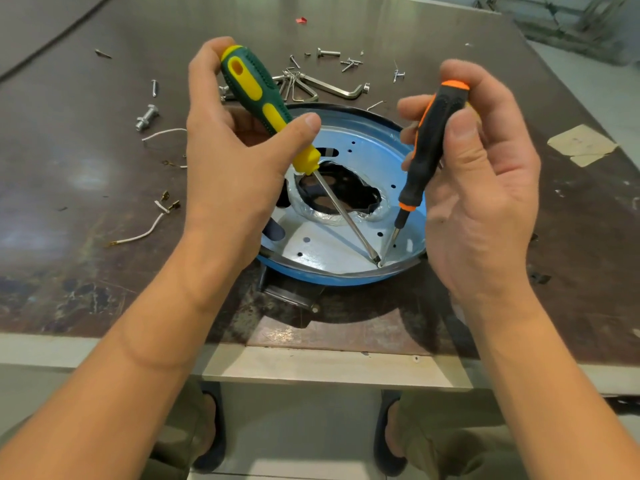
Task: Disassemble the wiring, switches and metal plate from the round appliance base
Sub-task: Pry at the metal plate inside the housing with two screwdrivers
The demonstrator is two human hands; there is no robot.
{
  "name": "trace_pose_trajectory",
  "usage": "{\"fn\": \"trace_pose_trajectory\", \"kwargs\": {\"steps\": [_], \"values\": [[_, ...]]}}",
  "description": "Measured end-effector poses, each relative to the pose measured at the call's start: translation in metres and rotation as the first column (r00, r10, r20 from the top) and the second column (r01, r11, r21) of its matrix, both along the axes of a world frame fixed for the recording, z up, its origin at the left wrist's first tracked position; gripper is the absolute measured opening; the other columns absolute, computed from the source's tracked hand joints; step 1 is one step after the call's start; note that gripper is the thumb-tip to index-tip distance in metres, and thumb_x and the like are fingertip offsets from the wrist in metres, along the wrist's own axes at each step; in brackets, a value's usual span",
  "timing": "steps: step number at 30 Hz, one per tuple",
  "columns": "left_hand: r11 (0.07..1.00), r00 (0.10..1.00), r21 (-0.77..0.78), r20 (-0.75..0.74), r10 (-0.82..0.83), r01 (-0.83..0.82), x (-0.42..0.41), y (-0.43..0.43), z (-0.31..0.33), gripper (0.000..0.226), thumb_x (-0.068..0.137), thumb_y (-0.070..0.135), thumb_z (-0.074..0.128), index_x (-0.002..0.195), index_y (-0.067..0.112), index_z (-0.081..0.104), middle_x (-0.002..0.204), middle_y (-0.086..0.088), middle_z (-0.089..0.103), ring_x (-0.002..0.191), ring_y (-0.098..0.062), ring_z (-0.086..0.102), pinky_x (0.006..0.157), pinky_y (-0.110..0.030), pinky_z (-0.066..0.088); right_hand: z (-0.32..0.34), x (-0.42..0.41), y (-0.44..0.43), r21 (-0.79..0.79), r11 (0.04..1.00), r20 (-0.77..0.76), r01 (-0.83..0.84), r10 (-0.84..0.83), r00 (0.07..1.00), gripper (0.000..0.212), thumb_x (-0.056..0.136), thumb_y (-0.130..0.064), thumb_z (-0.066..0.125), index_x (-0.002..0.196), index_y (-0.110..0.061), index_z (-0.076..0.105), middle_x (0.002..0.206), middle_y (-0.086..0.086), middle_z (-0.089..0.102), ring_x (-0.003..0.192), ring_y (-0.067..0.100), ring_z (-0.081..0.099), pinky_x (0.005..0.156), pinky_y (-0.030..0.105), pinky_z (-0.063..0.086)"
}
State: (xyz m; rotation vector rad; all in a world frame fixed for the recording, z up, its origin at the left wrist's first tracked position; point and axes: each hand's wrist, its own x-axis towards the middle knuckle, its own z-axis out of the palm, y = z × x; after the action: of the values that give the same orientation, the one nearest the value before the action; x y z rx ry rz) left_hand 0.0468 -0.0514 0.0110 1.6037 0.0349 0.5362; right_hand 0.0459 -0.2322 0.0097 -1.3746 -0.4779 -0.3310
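1. While the left hand (pixel 228 147) had its fingers wrapped round the green-and-yellow screwdriver (pixel 256 91), the right hand (pixel 485 188) gripped the black-and-orange screwdriver (pixel 429 140).
2. Both tips met at the metal plate's (pixel 325 244) near edge, well below the fingers.
3. The round blue base (pixel 311 277) sat under both hands, with loose wires (pixel 142 237) left of the left fingers and hex keys (pixel 332 87) beyond them.

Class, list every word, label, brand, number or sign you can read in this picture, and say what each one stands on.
No text can be read anywhere in this view.
green and yellow screwdriver: handle shows no print.
black and orange screwdriver: handle shows no print.
metal plate: bare, holes only.
tan tape patch: blank.
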Motion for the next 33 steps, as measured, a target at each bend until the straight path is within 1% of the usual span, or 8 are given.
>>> {"fn": "trace_pose_trajectory", "kwargs": {"steps": [4,6,11,15,21,24,29,33], "values": [[0.987,0.994,0.122,0.022,0.103,-0.105,0.001,0.016,0.003,0.058,0.078,0.035,0.081,0.122,0.020,0.047,0.088,0.000,0.064,0.077,-0.012,0.064,0.070,-0.026,0.054,0.000,0.001,0.003,-0.026,0.999,0.025,0.048,-0.048,0.999,0.026,0.101,-0.023,0.064,0.124,-0.016,0.056,0.093,0.007,0.050,0.088,0.030,0.044,0.082,0.044,0.040],[0.967,0.988,0.204,-0.006,0.156,-0.152,0.003,0.028,0.002,0.057,0.074,0.047,0.081,0.115,0.022,0.050,0.091,0.002,0.066,0.081,-0.016,0.065,0.073,-0.028,0.056,-0.002,0.003,0.001,-0.020,0.999,0.008,0.047,-0.047,0.999,0.027,0.100,-0.017,0.060,0.126,-0.014,0.056,0.096,0.007,0.053,0.091,0.029,0.047,0.083,0.044,0.042],[0.963,0.975,0.187,-0.073,0.212,-0.195,0.006,0.038,-0.015,0.049,0.073,0.044,0.081,0.107,0.023,0.054,0.086,0.012,0.061,0.075,0.000,0.056,0.069,-0.017,0.048,-0.004,0.005,-0.002,-0.011,0.999,-0.023,0.038,-0.039,0.999,0.030,0.106,-0.011,0.050,0.135,-0.006,0.052,0.106,0.012,0.059,0.097,0.027,0.056,0.084,0.035,0.049],[0.957,0.959,0.211,-0.161,0.235,-0.199,0.010,0.041,-0.026,0.047,0.072,0.047,0.079,0.106,0.021,0.058,0.102,-0.004,0.066,0.097,-0.016,0.062,0.087,-0.033,0.052,-0.004,0.005,-0.002,-0.012,1.000,-0.013,0.029,-0.029,0.999,0.032,0.109,-0.006,0.040,0.139,-0.003,0.047,0.107,0.017,0.063,0.098,0.026,0.061,0.085,0.031,0.051],[0.975,0.956,0.148,-0.216,0.197,-0.167,0.013,0.038,-0.029,0.046,0.073,0.040,0.080,0.107,0.024,0.054,0.087,0.009,0.061,0.074,-0.002,0.057,0.067,-0.019,0.053,-0.001,0.003,0.002,0.002,0.999,-0.024,0.040,-0.040,0.999,0.021,0.105,-0.020,0.051,0.125,-0.016,0.057,0.096,0.006,0.059,0.090,0.029,0.052,0.083,0.043,0.045],[0.974,0.952,0.157,-0.234,0.195,-0.161,0.013,0.040,-0.028,0.049,0.073,0.040,0.080,0.110,0.023,0.053,0.087,0.009,0.060,0.074,-0.003,0.057,0.069,-0.022,0.054,-0.003,0.004,0.002,-0.024,0.997,0.029,0.068,-0.067,0.997,0.025,0.100,-0.016,0.061,0.125,-0.015,0.057,0.091,0.000,0.053,0.085,0.026,0.047,0.083,0.042,0.043],[0.972,0.950,0.195,-0.254,0.180,-0.132,0.012,0.041,-0.028,0.053,0.075,0.045,0.079,0.114,0.020,0.053,0.093,0.005,0.060,0.087,-0.012,0.059,0.082,-0.036,0.055,-0.005,0.005,-0.003,-0.017,0.999,0.022,0.033,-0.032,0.999,0.030,0.109,-0.004,0.038,0.138,-0.002,0.047,0.105,0.020,0.064,0.086,0.029,0.062,0.084,0.035,0.052],[0.971,0.950,0.211,-0.264,0.168,-0.113,0.012,0.041,-0.027,0.054,0.077,0.045,0.078,0.115,0.018,0.052,0.090,0.007,0.057,0.086,-0.012,0.057,0.084,-0.040,0.054,-0.001,0.003,0.001,0.043,0.999,-0.008,0.019,-0.019,1.000,0.024,0.108,-0.014,0.045,0.130,-0.006,0.051,0.100,0.014,0.060,0.087,0.028,0.056,0.077,0.033,0.051]]}}
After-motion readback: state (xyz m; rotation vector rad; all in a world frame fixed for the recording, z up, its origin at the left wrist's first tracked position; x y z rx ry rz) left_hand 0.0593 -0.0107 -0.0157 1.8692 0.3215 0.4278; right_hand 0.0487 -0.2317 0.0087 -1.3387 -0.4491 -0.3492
